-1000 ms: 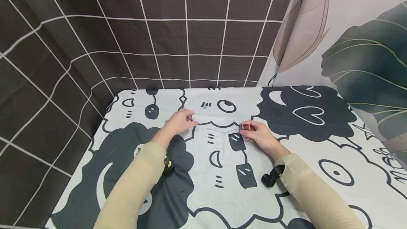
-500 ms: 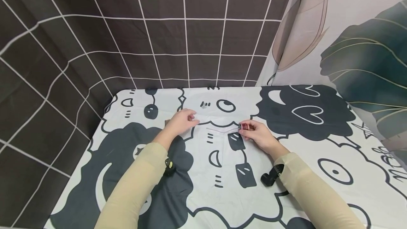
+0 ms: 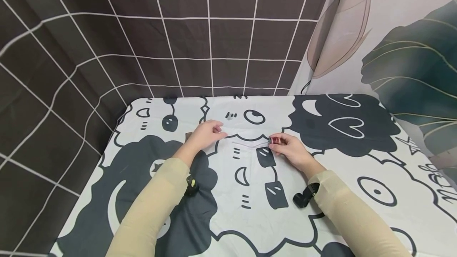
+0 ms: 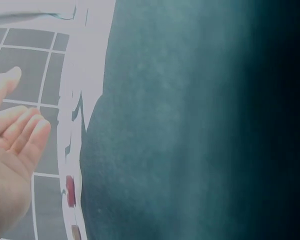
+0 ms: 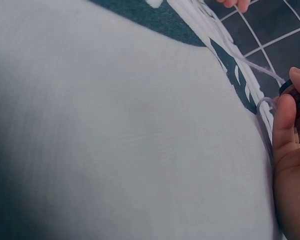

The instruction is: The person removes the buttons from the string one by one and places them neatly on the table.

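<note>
My right hand (image 3: 293,150) pinches a small red-striped cylinder (image 3: 274,140) with a dark end, just above the patterned cloth. In the right wrist view its dark rim (image 5: 287,89) shows between thumb and finger. From it a thin pale string (image 3: 251,146) runs left towards my left hand (image 3: 208,133); another length of the string loops down beside the right hand. The left hand hovers over the cloth, thumb apart from the loosely bent fingers, with nothing seen between them. A red piece (image 4: 70,191) and a brown piece (image 4: 76,232) lie beyond it in the left wrist view.
A black-and-white cartoon-print cloth (image 3: 257,225) covers the surface. Behind and at left hangs a dark grid-pattern curtain (image 3: 228,39); a leaf-print curtain (image 3: 410,58) hangs at right. The brown piece (image 3: 188,135) shows partly behind the left wrist.
My left hand has shifted slightly right, bringing the brown piece behind the wrist into view. The right hand keeps its place and still grips the striped cylinder.
</note>
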The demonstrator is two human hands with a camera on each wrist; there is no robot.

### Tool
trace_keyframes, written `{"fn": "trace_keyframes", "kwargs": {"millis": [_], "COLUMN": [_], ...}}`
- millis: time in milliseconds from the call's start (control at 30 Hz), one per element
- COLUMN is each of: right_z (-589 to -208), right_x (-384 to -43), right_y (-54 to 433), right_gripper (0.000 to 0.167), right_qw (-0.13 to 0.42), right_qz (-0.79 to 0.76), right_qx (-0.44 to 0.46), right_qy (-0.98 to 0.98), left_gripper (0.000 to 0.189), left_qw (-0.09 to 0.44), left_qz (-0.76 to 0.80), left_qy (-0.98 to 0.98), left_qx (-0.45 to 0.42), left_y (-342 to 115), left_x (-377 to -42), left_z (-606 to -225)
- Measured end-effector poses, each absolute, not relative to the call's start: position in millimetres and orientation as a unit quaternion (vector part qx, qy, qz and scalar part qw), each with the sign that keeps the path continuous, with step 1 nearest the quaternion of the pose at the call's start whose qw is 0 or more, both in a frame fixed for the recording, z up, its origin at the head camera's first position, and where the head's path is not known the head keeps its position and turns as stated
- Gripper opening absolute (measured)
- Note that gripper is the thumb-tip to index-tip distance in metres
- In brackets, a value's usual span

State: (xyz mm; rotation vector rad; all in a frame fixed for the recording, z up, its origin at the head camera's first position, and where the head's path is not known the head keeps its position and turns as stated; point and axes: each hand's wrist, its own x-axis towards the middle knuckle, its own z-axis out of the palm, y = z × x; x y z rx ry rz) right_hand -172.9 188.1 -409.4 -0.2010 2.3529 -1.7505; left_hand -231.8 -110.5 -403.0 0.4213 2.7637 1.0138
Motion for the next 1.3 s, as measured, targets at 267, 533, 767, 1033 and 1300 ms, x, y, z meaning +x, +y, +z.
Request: {"fn": "trace_keyframes", "kwargs": {"millis": [267, 533, 767, 1033, 1300], "right_z": [-411, -432, -428, -411, -410], "right_x": [-174, -187, -184, -174, -174], "right_y": [190, 196, 195, 189, 189], "right_gripper": [0.039, 0.042, 0.042, 0.041, 0.041], "right_qw": [0.105, 0.106, 0.106, 0.107, 0.112], "right_qz": [-0.595, -0.602, -0.599, -0.595, -0.601], "right_qx": [-0.072, -0.062, -0.061, -0.067, -0.066], "right_qy": [0.794, 0.789, 0.792, 0.794, 0.789], "left_gripper": [0.045, 0.048, 0.05, 0.048, 0.047], "left_qw": [0.09, 0.102, 0.112, 0.104, 0.115], "left_qz": [0.351, 0.356, 0.371, 0.382, 0.391], "left_qy": [0.922, 0.919, 0.91, 0.906, 0.903], "left_qx": [0.138, 0.133, 0.146, 0.149, 0.136], "left_y": [-107, -106, -100, -95, -92], "left_x": [-233, -231, -229, -226, -226], "left_z": [-404, -401, -401, -401, -403]}}
